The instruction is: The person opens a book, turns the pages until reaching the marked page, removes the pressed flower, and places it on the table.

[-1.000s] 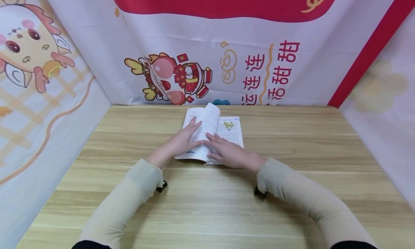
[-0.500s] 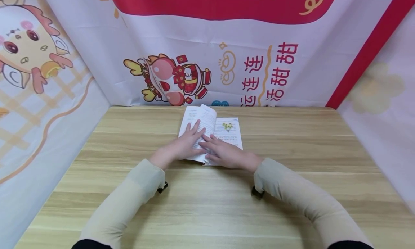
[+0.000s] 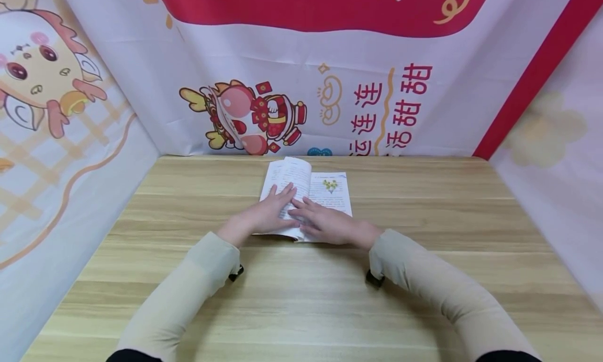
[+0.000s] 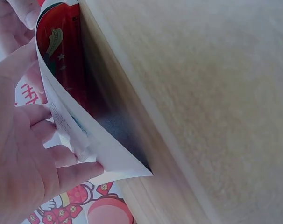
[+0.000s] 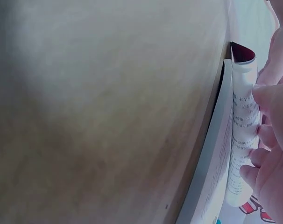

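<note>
An open book point(image 3: 335, 194) with printed pages lies at the back middle of the table. Its right-hand page bears a small yellow flower picture. My left hand point(image 3: 270, 214) rests on the left-hand pages with its fingers spread. My right hand point(image 3: 330, 223) reaches in from the right, fingers extended onto the pages beside the fold, close to the left thumb. The left-hand pages point(image 5: 244, 121) bow upward in the right wrist view. Seen from the left wrist, the red inside of the cover point(image 4: 64, 51) shows under the curved pages, with fingers lying along them.
The wooden table point(image 3: 301, 299) runs back to a white and red printed curtain point(image 3: 282, 53). Printed cloth also hangs at the left and right sides. A black wrist device point(image 3: 374, 278) sits under the right sleeve, another black device point(image 3: 236, 272) under the left.
The raised page has turned leftward and come down lower. My left hand has shifted a little right and toward the body; my right hand has moved slightly left along the page.
</note>
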### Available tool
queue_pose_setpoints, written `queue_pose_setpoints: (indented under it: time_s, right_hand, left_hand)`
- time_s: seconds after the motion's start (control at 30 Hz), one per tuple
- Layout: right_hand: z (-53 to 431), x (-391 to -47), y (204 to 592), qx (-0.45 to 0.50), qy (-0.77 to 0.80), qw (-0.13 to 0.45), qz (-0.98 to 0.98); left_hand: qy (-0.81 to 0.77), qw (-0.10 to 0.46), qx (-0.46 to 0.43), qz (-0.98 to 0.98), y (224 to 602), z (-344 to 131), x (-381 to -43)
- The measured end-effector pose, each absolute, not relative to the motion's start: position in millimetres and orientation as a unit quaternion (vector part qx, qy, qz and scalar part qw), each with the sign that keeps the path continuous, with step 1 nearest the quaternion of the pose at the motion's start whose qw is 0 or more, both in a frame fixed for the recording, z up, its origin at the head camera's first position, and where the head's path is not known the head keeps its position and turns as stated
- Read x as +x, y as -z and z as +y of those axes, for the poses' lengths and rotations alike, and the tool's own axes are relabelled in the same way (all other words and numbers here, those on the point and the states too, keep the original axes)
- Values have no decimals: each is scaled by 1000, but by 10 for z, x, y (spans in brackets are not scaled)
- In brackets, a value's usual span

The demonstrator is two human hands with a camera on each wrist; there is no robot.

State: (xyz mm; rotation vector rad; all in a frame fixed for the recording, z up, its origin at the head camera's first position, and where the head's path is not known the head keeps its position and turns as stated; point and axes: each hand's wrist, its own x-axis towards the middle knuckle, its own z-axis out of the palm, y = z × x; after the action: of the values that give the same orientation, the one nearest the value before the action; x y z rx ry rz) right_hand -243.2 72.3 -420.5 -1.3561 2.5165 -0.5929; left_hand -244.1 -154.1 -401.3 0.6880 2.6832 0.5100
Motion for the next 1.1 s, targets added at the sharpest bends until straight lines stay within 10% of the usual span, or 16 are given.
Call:
queue_pose_setpoints:
  time_s: [1.1]
  right_hand:
    - [1031,-2624,4034,-320,259,117,904]
  left_hand:
    - [-199,210,201,936,3909,-1706,-2347]
